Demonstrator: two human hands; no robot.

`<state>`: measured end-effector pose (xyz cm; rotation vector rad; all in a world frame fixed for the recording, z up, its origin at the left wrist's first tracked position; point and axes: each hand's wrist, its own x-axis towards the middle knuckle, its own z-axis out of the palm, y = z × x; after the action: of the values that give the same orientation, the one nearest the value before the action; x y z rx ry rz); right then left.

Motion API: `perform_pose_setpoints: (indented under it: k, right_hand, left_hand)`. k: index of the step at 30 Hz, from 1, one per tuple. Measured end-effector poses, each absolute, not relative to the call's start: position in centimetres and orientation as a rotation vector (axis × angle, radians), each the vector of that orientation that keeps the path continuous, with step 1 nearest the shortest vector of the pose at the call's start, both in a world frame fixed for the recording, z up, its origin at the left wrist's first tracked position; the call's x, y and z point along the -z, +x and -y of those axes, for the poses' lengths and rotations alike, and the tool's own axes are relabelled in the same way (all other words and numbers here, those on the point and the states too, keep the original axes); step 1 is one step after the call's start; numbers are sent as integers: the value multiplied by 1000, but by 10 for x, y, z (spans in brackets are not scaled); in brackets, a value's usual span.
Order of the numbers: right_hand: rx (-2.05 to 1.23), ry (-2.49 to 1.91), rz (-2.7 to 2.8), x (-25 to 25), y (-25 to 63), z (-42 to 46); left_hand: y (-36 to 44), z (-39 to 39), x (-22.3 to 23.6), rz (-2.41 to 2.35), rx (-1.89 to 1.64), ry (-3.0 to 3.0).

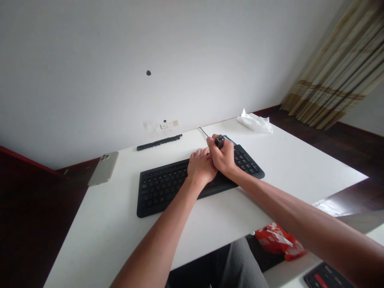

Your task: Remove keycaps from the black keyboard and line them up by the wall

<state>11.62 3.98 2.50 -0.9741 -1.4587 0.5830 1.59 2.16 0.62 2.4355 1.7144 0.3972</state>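
One long, black plastic keyboard (162, 191) lies beneath the left hand (202, 168) and right hand (225, 159). Left fingers rest on it, slightly spread; right fingers are wrapped round a dark, blunt-ended handle (220, 141), lower end hidden. Advised: left hand braces the keyboard, right applies measured force.

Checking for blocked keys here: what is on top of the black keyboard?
The left hand lies on the keyboard; over it too is the right hand, gripping a dark handle. Keys beneath the hands and the handle's lower end are covered.
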Motion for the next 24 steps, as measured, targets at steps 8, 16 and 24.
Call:
perform_pose_setpoints:
  k: [8,16,24]
  right_hand:
    - [-565,-981,1420,-19,117,-43]
    - [-560,-1018,1425,-18,118,-44]
    - [-545,-1067,1401,-21,117,-41]
  left_hand:
    - [17,-21,-4,-1719,-436,2398]
    - [18,-20,-6,-1710,-390,2377]
    - [19,-19,-7,-1709,-385,2334]
